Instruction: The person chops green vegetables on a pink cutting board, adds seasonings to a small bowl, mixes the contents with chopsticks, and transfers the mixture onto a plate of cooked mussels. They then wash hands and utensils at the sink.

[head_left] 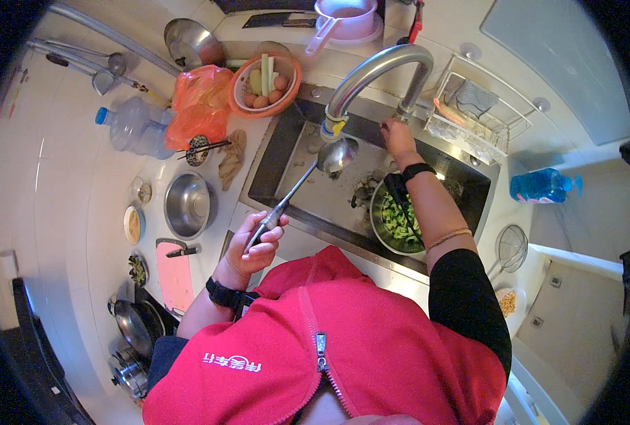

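Observation:
My left hand (pixel 256 241) grips the handle of a metal ladle (pixel 337 154), whose bowl is just below the spout of the curved steel faucet (pixel 378 58). No water stream can be made out. At the faucet's base, my right hand (pixel 398 139) has its fingers curled against the fixture; the part under them is hidden. Below that forearm, a round bowl (pixel 374 226) of chopped green vegetables (pixel 399 226) sits in the steel sink (pixel 304 183). A black object (pixel 396 187) lies across the bowl, partly covered by the arm. Dark scraps (pixel 365 188) are on the sink floor.
Left of the sink are a steel basin (pixel 187 204), a pink cutting board (pixel 174 276) with a knife (pixel 183 252), and an orange basket (pixel 235 103) of eggs. A wire rack (pixel 471 127), a blue pump bottle (pixel 540 186) and a mesh strainer (pixel 511 247) are at right.

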